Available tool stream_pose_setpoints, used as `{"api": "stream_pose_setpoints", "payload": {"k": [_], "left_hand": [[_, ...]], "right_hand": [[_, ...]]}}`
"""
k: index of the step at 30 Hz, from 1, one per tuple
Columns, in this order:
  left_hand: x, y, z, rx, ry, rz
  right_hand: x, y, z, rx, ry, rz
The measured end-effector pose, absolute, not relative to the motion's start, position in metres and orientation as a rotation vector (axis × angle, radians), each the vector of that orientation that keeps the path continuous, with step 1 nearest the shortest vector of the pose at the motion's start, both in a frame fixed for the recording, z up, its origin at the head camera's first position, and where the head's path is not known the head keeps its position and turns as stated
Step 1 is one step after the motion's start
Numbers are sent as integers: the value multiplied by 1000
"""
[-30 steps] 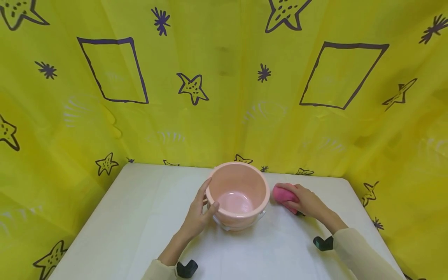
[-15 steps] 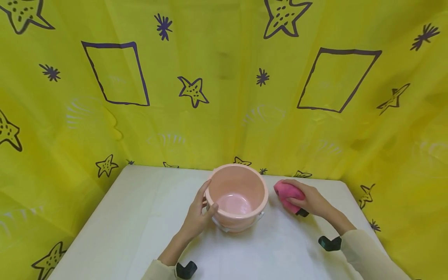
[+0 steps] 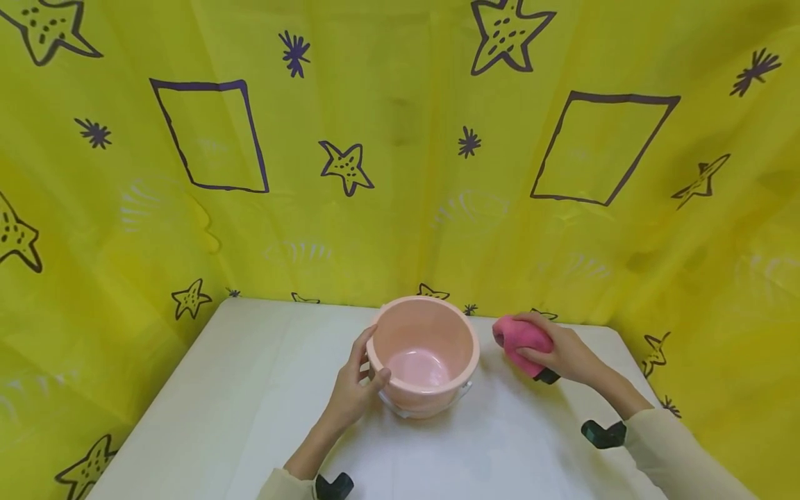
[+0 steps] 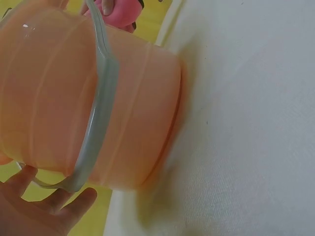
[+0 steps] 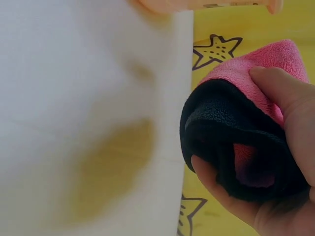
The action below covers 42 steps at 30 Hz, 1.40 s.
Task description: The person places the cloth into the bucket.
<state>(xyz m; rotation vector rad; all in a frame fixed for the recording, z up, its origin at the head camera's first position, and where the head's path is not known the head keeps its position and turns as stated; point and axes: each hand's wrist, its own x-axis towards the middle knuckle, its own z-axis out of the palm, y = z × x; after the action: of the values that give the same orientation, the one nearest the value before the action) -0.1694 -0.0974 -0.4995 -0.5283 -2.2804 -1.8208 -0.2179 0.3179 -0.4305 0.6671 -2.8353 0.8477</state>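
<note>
A peach plastic bucket point(image 3: 409, 396) with a pale carrying handle point(image 4: 101, 113) stands upright on the white table in the head view. No contents show inside it. My left hand point(image 3: 353, 389) grips its left side, thumb at the rim and fingers on the outer wall. To the right of the bucket, my right hand point(image 3: 565, 354) holds a rolled pink cloth point(image 3: 525, 342) with a black part. Seen from the right wrist, the cloth point(image 5: 268, 61) is soft and fuzzy, its black end folded round a hollow. Thumb and fingers wrap it above the table.
The white table point(image 3: 250, 389) extends left and in front of the bucket. A yellow curtain point(image 3: 400, 215) with drawn stars and frames encloses the back and sides. Each wrist carries a small dark device, such as the right one point(image 3: 603, 434).
My right hand has lifted the pink cloth and moved slightly right, away from the bucket. The left hand keeps its grip on the bucket, which stays in place.
</note>
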Motion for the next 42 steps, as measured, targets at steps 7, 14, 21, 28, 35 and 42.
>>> {"api": "stream_pose_setpoints", "payload": {"k": [7,14,21,28,35,42], "left_hand": [[-167,-97,-501,-536,-2255,-1829],[-169,-99,-501,-558,-2243,-1811],[-170,-98,-503,-566,-2242,-1793],[-171,-98,-507,-565,-2240,-1770],[-170,-99,-507,-566,-2225,-1787],[-171,-97,-507,-570,-2220,-1788]], "right_hand": [[-217,321,-409,671,-2849,864],[-219,321,-386,736,-2831,851],[-222,320,-371,784,-2784,822],[-225,316,-352,858,-2776,790],[-230,303,-325,959,-2806,792],[-238,283,-297,1055,-2870,730]]}}
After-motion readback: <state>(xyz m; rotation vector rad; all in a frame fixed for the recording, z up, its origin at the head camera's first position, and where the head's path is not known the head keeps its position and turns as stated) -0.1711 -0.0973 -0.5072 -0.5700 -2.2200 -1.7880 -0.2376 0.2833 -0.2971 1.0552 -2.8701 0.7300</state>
